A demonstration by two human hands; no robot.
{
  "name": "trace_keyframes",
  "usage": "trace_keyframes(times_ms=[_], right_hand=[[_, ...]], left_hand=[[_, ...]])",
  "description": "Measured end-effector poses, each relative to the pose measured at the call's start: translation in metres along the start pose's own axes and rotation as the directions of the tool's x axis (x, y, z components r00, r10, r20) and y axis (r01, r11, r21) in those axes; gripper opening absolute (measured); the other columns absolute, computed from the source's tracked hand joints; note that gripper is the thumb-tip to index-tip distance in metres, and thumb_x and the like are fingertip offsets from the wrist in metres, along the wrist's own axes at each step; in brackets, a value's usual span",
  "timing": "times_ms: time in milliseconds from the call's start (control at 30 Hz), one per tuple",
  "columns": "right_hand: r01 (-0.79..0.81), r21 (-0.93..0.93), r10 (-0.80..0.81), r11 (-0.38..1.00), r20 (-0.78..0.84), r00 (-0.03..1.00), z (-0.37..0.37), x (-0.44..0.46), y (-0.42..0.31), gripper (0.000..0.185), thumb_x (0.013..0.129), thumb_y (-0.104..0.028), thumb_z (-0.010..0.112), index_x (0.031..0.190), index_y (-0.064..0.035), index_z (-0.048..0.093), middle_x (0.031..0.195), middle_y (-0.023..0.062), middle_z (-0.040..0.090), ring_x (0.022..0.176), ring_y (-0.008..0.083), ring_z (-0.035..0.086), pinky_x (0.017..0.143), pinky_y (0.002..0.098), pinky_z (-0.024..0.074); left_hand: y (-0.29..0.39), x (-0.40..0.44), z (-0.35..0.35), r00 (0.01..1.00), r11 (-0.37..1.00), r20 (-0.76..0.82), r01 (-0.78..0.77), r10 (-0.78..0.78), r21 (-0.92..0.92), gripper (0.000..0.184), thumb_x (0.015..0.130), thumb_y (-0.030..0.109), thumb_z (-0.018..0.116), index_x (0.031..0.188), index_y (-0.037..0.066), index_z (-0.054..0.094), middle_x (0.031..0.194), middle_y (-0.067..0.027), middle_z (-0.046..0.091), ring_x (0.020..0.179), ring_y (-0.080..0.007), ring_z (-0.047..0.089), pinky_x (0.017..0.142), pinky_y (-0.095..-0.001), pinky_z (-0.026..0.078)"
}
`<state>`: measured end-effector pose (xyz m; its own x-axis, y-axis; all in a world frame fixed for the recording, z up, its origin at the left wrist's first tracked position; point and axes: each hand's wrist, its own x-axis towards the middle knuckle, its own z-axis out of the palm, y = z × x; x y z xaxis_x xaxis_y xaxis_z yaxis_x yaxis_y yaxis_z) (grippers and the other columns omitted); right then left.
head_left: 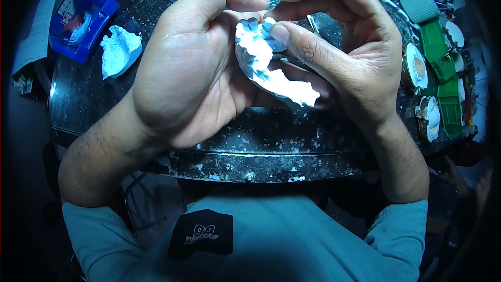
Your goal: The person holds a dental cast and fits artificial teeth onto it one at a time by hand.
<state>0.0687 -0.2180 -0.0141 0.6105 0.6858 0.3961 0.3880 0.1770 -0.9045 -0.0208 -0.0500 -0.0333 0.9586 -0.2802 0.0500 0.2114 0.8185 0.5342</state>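
Observation:
A white plaster dental cast (276,81), with a curved row of teeth, is held up over the bench in bright light. My left hand (182,73) cradles it, palm turned up, with the fingers partly hidden behind the plaster. At its upper end, the thumb of my right hand (360,62) presses beside the teeth, and the index finger curls round from above. Other right fingers reach behind the cast, mostly hidden. Whether a small piece sits between the right thumb and index finger, I cannot tell.
Left of my hands, a second white plaster piece (120,52) lies beside a blue plastic bin (99,8) holding another cast. At right are green trays (448,91), round mounted casts (416,65) and a textured pale-green block (419,3). The dark bench (250,143) is speckled with plaster.

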Motion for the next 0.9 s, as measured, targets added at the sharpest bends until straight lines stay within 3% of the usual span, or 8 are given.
trace_keyframes(times_ms=[133,267,367,567,633,700,900], right_hand=[[0.001,0.002,-0.001,1.0,0.001,1.0,0.0,-0.001,0.0,0.034,0.08,0.001,0.076,0.111,0.0042,0.062,0.097,0.0119,0.071,0.094,0.0158,0.068,0.088,0.0284,0.0526],[-0.002,0.007,0.002,1.0,0.002,1.0,-0.001,-0.001,-0.001,0.033,0.08,0.001,0.075,0.111,0.0043,0.062,0.097,0.012,0.071,0.093,0.0157,0.068,0.087,0.0283,0.0527],[-0.003,0.013,0.003,1.0,0.001,1.0,-0.001,-0.001,-0.001,0.033,0.08,0.002,0.075,0.111,0.0044,0.062,0.097,0.012,0.071,0.093,0.0156,0.068,0.087,0.0282,0.0527],[-0.004,0.016,0.004,1.0,-0.002,1.0,-0.001,-0.002,-0.002,0.033,0.08,0.002,0.075,0.111,0.0045,0.062,0.097,0.012,0.071,0.093,0.0154,0.068,0.087,0.028,0.0527],[-0.005,0.016,0.005,1.0,-0.003,1.0,-0.002,-0.003,-0.002,0.032,0.081,0.002,0.074,0.111,0.0045,0.063,0.097,0.012,0.071,0.093,0.0153,0.068,0.087,0.0279,0.0527],[-0.007,0.02,0.007,1.0,-0.004,1.0,-0.002,-0.003,-0.002,0.032,0.081,0.002,0.074,0.111,0.0045,0.063,0.097,0.012,0.071,0.093,0.0153,0.068,0.087,0.0279,0.0528],[-0.012,0.023,0.012,1.0,-0.005,1.0,-0.002,-0.003,-0.002,0.032,0.081,0.002,0.074,0.111,0.0046,0.063,0.097,0.0121,0.071,0.092,0.0151,0.068,0.086,0.0277,0.0528]], left_hand=[[-0.003,0.002,-0.01,0.992,0.998,0.126,-0.007,0.014,-0.056,0.059,0.098,0.029,0.027,0.135,-0.015,0.041,0.123,-0.026,0.06,0.111,-0.0313,0.065,0.103,-0.0443,0.05],[0.016,-0.001,0.003,0.994,0.996,0.058,0.09,-0.091,0.016,0.056,0.098,0.028,0.028,0.134,-0.013,0.042,0.122,-0.0247,0.061,0.111,-0.0303,0.065,0.102,-0.0442,0.051],[0.006,-0.005,0.0,0.999,0.999,0.04,0.006,-0.008,0.052,0.053,0.099,0.027,0.029,0.132,-0.012,0.044,0.12,-0.0236,0.062,0.11,-0.0293,0.065,0.101,-0.0436,0.052],[-0.007,0.005,-0.025,0.972,0.993,0.215,-0.107,0.093,0.057,0.05,0.101,0.025,0.029,0.129,-0.011,0.046,0.12,-0.0226,0.062,0.11,-0.0282,0.065,0.1,-0.0423,0.052],[-0.002,0.001,-0.019,0.993,0.994,0.11,-0.06,0.049,0.091,0.05,0.1,0.025,0.029,0.129,-0.011,0.046,0.12,-0.0227,0.062,0.11,-0.0281,0.065,0.1,-0.0423,0.053],[0.015,-0.007,0.013,0.991,0.991,-0.106,0.093,-0.083,0.098,0.05,0.1,0.025,0.029,0.129,-0.011,0.046,0.119,-0.0226,0.062,0.111,-0.0281,0.065,0.1,-0.0424,0.053],[0.013,-0.007,0.015,0.988,0.991,-0.091,0.13,-0.127,0.031,0.053,0.1,0.026,0.03,0.134,-0.013,0.042,0.122,-0.025,0.062,0.107,-0.0289,0.067,0.101,-0.0423,0.052]])
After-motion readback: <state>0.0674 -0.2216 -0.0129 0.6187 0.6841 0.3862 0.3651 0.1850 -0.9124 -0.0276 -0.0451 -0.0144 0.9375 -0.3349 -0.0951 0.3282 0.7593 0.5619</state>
